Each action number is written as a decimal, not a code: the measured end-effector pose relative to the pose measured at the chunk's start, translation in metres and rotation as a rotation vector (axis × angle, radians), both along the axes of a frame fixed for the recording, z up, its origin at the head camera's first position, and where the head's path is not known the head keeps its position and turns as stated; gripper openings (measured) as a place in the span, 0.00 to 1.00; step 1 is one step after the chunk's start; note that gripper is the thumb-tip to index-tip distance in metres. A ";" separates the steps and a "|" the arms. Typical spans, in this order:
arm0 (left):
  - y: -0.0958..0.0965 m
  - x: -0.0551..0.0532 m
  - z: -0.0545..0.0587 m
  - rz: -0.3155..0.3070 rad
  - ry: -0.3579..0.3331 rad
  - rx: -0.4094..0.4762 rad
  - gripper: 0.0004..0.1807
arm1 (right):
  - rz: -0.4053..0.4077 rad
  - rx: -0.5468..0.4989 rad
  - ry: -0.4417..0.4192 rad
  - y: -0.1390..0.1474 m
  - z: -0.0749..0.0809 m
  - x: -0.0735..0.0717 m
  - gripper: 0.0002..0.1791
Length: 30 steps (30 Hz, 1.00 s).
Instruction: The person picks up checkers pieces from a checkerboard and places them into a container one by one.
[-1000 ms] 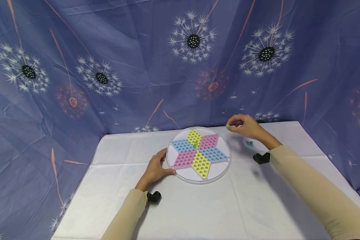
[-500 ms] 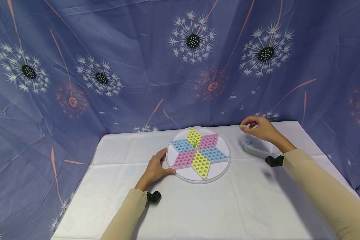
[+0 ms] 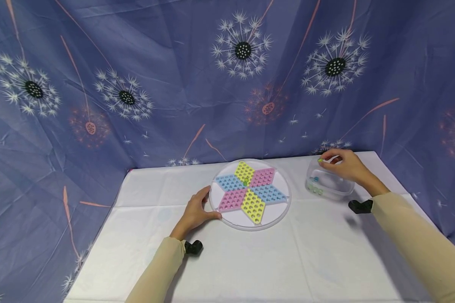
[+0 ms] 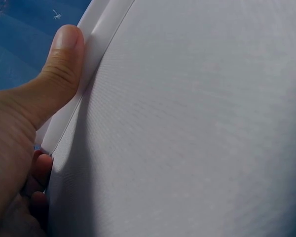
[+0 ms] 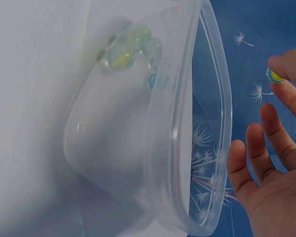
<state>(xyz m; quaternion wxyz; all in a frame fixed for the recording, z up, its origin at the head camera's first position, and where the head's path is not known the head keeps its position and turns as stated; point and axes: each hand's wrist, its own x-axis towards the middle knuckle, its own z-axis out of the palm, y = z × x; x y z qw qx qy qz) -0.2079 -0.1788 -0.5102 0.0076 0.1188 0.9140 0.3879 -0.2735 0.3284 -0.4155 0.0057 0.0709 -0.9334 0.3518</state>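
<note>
In the head view, my left hand [image 3: 195, 211] rests at the left rim of a round white Chinese checkers board [image 3: 274, 213], thumb and fingers spread along the edge. In the left wrist view, its thumb [image 4: 64, 69] lies on the rim and other fingertips are partly hidden. A few green marbles [image 3: 245, 182] sit near the middle of the star. My right hand [image 3: 343, 165] pinches a yellow-green marble [image 5: 275, 75] between thumb and index finger, above the far side of a clear plastic box [image 3: 333, 195]. The other fingers are spread loosely by the box's rim.
Inside the clear box lie several green-yellow marbles [image 5: 121, 58] and a blue one [image 3: 316, 179], gathered at its left end. A white cloth [image 3: 258, 265] covers the table. Behind it hangs a blue curtain [image 3: 189, 75] with a dandelion print.
My right hand has moved right from the gap between board and box to over the box, still pinching the marble. More of the box shows. My left hand and the board have stayed put.
</note>
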 end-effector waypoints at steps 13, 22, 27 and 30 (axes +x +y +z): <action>0.000 0.001 0.001 -0.003 0.014 0.013 0.62 | -0.018 -0.031 0.011 0.003 -0.008 -0.003 0.23; -0.001 0.001 -0.001 -0.006 0.017 0.006 0.62 | 0.004 -0.015 0.004 -0.001 -0.015 -0.004 0.22; 0.000 0.001 0.000 0.001 0.008 0.005 0.63 | 0.003 0.003 -0.014 -0.001 -0.019 -0.005 0.21; 0.001 0.002 0.001 0.003 0.008 0.005 0.62 | 0.000 0.017 -0.014 -0.002 -0.021 -0.006 0.19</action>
